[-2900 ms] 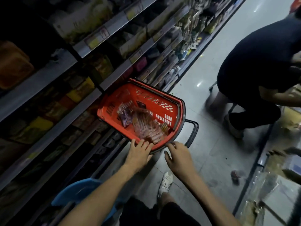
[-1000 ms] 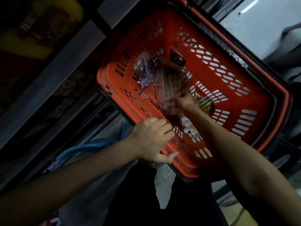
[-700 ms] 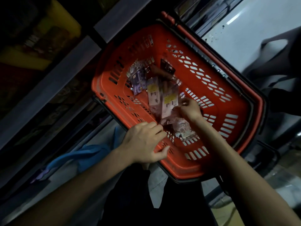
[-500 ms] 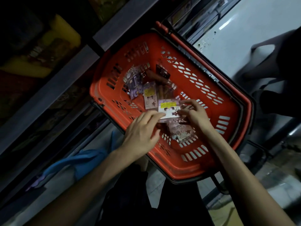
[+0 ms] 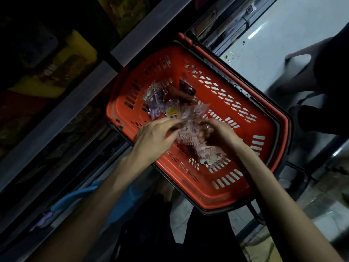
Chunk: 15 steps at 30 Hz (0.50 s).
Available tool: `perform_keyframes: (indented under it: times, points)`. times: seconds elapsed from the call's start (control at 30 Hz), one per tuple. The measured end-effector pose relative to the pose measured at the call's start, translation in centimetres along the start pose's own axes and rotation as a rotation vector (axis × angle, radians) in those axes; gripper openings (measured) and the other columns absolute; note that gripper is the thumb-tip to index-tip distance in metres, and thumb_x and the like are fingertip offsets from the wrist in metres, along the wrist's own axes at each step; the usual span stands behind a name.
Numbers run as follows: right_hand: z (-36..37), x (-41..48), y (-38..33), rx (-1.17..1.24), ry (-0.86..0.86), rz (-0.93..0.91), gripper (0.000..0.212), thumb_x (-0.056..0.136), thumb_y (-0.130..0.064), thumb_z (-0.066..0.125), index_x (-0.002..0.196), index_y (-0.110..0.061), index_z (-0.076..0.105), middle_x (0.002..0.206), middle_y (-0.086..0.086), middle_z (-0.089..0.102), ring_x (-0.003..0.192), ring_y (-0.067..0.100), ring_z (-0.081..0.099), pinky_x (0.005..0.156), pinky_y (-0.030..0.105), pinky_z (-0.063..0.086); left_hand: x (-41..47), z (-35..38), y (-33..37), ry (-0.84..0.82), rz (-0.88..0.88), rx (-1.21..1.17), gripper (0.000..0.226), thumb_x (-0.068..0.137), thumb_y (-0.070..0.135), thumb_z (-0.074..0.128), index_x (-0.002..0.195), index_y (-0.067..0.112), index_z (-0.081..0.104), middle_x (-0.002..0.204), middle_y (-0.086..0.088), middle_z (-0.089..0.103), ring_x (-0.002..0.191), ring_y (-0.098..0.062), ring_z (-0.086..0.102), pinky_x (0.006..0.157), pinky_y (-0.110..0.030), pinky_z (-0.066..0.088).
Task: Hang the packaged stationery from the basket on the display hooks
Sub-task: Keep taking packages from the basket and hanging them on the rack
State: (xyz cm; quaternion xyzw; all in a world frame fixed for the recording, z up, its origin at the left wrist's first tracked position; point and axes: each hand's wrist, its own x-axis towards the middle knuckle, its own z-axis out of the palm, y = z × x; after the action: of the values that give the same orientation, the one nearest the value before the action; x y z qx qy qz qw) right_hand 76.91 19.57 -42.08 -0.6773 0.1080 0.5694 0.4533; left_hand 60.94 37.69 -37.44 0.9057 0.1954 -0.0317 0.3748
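Pinching crinkly clear packets point(image 5: 191, 113), hands point(image 5: 154, 138) point(image 5: 221, 133) meet over the slotted red basket point(image 5: 243, 188).

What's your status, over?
Left hand and right hand both gripping packets, low inside basket. Hooks not in view. Another person close beside basket.

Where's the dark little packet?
Head view: the dark packet lies inside the red basket, near its far wall, just right of the purple packets.
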Motion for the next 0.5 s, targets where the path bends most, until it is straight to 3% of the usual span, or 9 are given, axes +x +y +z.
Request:
perform_keyframes:
  times: [0.13, 0.23, 0.33, 0.43, 0.5]
  points:
    - [0.4, 5.6, 2.5, -0.485, 0.312, -0.036, 0.021, 0.095, -0.032, 0.064, 0.096, -0.013, 0.07, 0.082, 0.007, 0.074, 0.072, 0.026, 0.07, 0.064, 0.034, 0.054, -0.5, 1.1, -0.6, 0.077, -0.068, 0.057, 0.028, 0.095, 0.022, 0.073, 0.123, 0.02, 0.073, 0.107, 0.002, 0.075, 0.094, -0.023, 0.07, 0.08, -0.035, 0.052]
    - [1.3, 8.2, 3.4, -0.673, 0.403, -0.031, 0.026, 0.104, -0.037, 0.054, 0.095, -0.017, 0.067, 0.087, 0.001, 0.066, 0.078, 0.016, 0.06, 0.064, 0.024, 0.04, -0.4, 1.9, -1.0, 0.083, -0.078, 0.133, 0.028, 0.093, 0.023, 0.072, 0.121, 0.022, 0.072, 0.109, 0.003, 0.074, 0.099, -0.026, 0.069, 0.084, -0.037, 0.05]
    - [2.4, 10.8, 4.5, -0.664, 0.449, -0.022, 0.032, 0.108, -0.039, 0.046, 0.106, -0.009, 0.058, 0.097, 0.005, 0.062, 0.086, 0.018, 0.057, 0.077, 0.03, 0.042, -0.2, 2.1, -1.3, 0.107, -0.091, 0.127, 0.029, 0.095, 0.024, 0.072, 0.123, 0.021, 0.072, 0.114, 0.003, 0.075, 0.102, -0.026, 0.07, 0.088, -0.038, 0.051]
    - [3.4, 12.9, 5.7, -0.567, 0.523, 0.0, 0.055, 0.105, -0.048, 0.046, 0.138, -0.004, 0.049, 0.126, 0.019, 0.063, 0.113, 0.036, 0.064, 0.095, 0.043, 0.051, 0.0, 2.1, -1.5, 0.138, -0.121, 0.099, 0.027, 0.095, 0.024, 0.072, 0.123, 0.022, 0.072, 0.115, 0.003, 0.076, 0.103, -0.024, 0.071, 0.088, -0.04, 0.055]
    - [3.4, 14.3, 6.7, -0.545, 0.558, 0.019, 0.062, 0.101, -0.049, 0.049, 0.146, -0.007, 0.044, 0.138, 0.021, 0.058, 0.125, 0.04, 0.059, 0.104, 0.05, 0.049, 0.0, 2.1, -1.6, 0.15, -0.12, 0.101, 0.025, 0.096, 0.025, 0.071, 0.121, 0.022, 0.072, 0.114, 0.004, 0.076, 0.102, -0.023, 0.071, 0.085, -0.04, 0.056]
